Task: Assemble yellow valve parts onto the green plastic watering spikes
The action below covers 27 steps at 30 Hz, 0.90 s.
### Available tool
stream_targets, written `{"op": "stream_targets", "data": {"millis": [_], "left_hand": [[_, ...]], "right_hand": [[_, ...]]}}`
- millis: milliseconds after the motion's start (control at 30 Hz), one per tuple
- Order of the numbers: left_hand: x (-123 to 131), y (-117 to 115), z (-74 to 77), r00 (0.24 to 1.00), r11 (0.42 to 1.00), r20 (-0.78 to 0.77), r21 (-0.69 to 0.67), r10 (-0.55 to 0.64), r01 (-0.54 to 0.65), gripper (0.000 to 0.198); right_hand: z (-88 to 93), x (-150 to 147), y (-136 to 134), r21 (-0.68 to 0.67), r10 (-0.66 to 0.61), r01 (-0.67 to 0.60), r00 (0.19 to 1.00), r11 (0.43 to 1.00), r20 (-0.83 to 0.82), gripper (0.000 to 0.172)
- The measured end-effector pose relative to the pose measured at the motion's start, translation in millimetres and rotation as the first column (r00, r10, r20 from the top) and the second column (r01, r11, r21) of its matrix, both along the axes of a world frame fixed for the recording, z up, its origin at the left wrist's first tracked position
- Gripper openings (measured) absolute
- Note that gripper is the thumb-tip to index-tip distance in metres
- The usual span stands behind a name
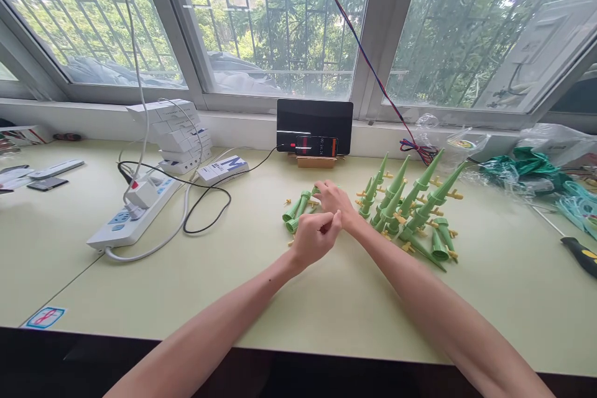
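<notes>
My left hand (315, 236) is closed in a fist above the table, its thumb uppermost. Whatever it may hold is hidden by the fingers. Just beyond it, my right hand (336, 204) reaches across to a small group of green plant watering spikes (303, 199) with yellow valves. Its fingers curl in at the end of one spike there, partly hidden by the hand. Right of my wrists stands a larger cluster of green watering spikes (415, 199), many pointing upward, with small yellow valves (453, 195) on their sides. A loose yellow valve (288, 202) lies left of the small group.
Behind my hands, a phone (317, 146) leans against a dark tablet (314, 118). A power strip (135, 214) with cables, a white box (222, 169) and stacked white boxes (180, 137) are on the left. Plastic bags (527, 168) and a screwdriver (578, 255) lie right.
</notes>
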<state>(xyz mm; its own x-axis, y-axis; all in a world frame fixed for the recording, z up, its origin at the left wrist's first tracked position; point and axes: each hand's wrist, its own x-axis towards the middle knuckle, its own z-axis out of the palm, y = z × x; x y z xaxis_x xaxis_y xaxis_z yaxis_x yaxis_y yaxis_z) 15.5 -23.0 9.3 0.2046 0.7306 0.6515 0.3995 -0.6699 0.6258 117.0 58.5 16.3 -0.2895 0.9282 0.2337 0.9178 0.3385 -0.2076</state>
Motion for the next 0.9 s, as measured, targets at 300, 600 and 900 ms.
{"op": "stream_targets", "data": {"millis": [300,600,900], "left_hand": [[-3,3,7.1,0.97,0.975,0.162,-0.155,0.182,-0.157,0.047],[-4,3,11.8,0.964,0.947,0.247,-0.322,0.097,-0.013,0.028],[-5,7,11.9,0.97,0.906,0.238,-0.399,-0.046,0.141,0.035]], "right_hand": [[8.2,14,-47,0.168,0.156,-0.072,0.81,0.983,-0.565,0.024],[-5.0,30,-91,0.066,0.093,-0.07,0.504,0.995,-0.858,0.035],[-10.7,31,-89,0.057,0.115,-0.138,0.458,0.989,-0.882,0.038]]}}
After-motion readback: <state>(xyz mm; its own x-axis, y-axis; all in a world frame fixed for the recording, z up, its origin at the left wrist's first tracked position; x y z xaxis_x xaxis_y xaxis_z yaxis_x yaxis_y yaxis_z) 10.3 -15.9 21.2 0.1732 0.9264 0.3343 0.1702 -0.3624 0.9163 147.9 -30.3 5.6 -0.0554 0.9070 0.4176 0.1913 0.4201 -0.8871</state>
